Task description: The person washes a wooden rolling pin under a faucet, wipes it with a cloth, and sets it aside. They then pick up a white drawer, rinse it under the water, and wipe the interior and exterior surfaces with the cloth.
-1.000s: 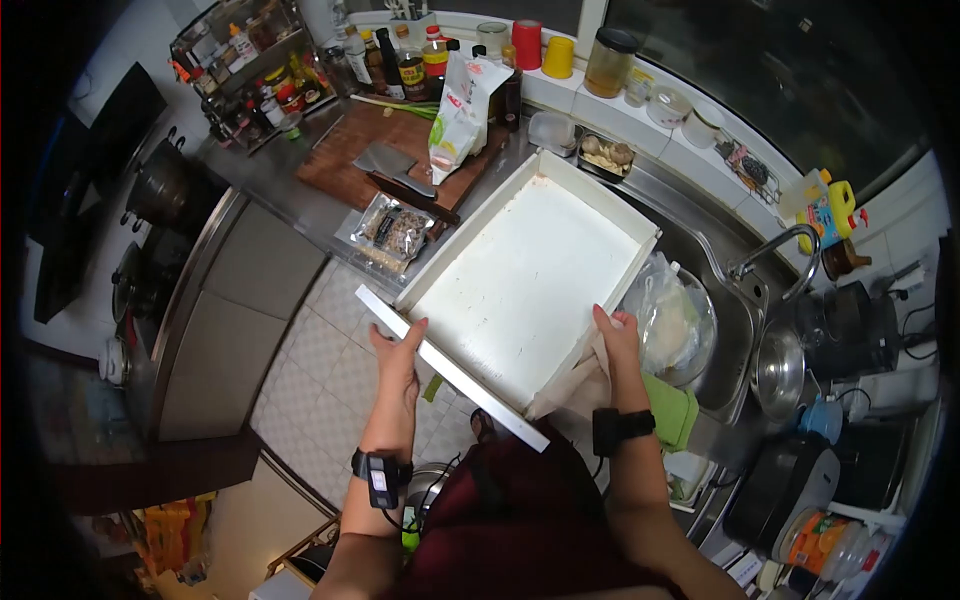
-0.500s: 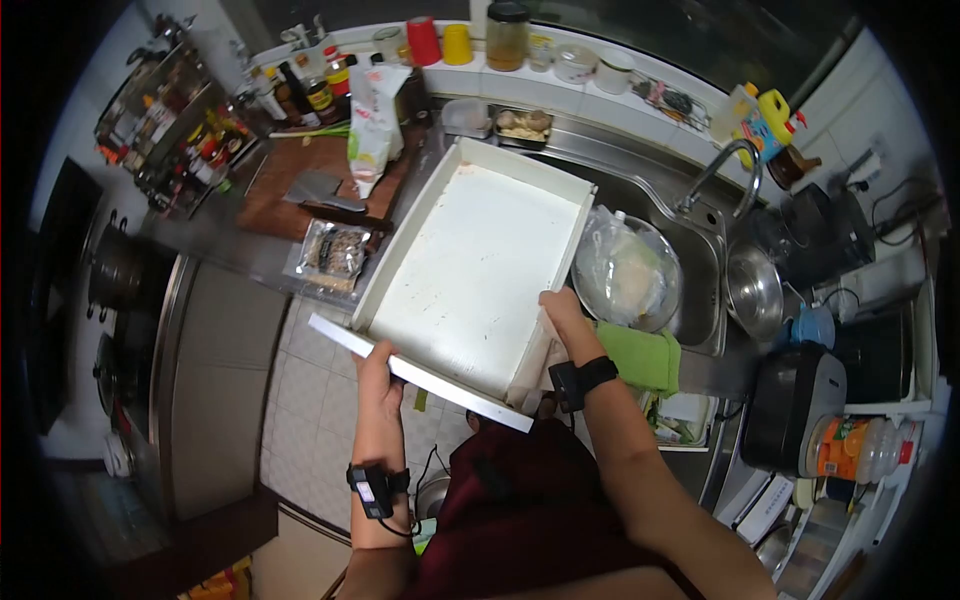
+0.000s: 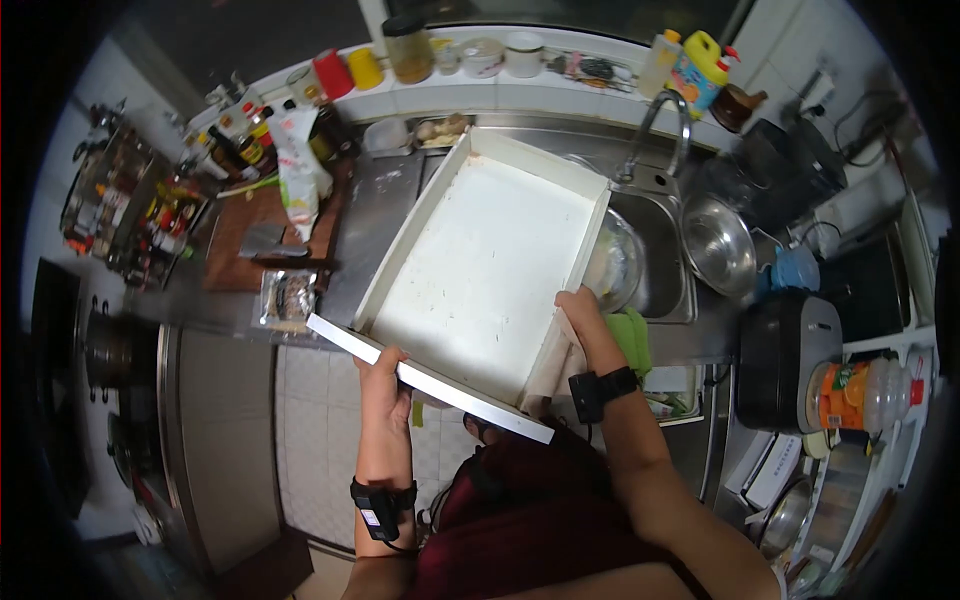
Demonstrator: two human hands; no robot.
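Observation:
Between my two hands is a white drawer (image 3: 480, 270), held tilted with its inner floor facing me and small dark specks on that floor. My left hand (image 3: 383, 378) grips the drawer's front panel from below, thumb over the edge. On the right side wall, my right hand (image 3: 582, 312) is closed round the rim. A beige cloth (image 3: 553, 372) hangs at that wall just under my right hand. The drawer covers part of the sink and of a steel bowl (image 3: 618, 265) behind it.
A steel sink (image 3: 665, 250) with a tap (image 3: 685, 125) lies beyond. Left on the counter are a wooden cutting board (image 3: 232, 225), a cleaver (image 3: 270, 242) and a packet (image 3: 288, 297). A green towel (image 3: 630, 340) hangs right; a black appliance (image 3: 785, 360) stands further right.
My view has turned to the right, so the counter things appear further left. The drawer, still in both hands, now covers more of the bowl in the sink.

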